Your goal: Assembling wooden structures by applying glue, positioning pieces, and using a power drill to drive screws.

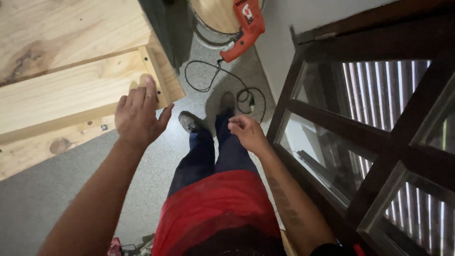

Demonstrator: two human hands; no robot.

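- The wooden frame point(71, 90) of pale pine boards fills the ten o'clock part of the view; its long boards run from about eight o'clock up toward two o'clock, and its near corner points toward the four o'clock side.
- A short end board point(161, 76) with small screw holes closes that corner, running roughly from eleven to five o'clock.
- The left hand point(138, 116) reaches out from seven o'clock, arm extended, back of the hand up. Its fingers are spread and loose, holding nothing; the fingertips point(150, 84) lie over the edge of the end board, though real contact cannot be told.
- The right hand point(247, 133) sits near the middle, forearm coming in from five o'clock. Its fingers are curled lightly inward, and whether they pinch anything small cannot be told.
- An orange power drill point(244, 29) lies at twelve o'clock, leaning on a round bucket point(213, 19), its black cord point(222, 83) looped on the speckled floor point(142, 180).
- A dark wooden window frame point(374, 137) stands at three o'clock.
- Two shoes point(208, 116) show below the hands.
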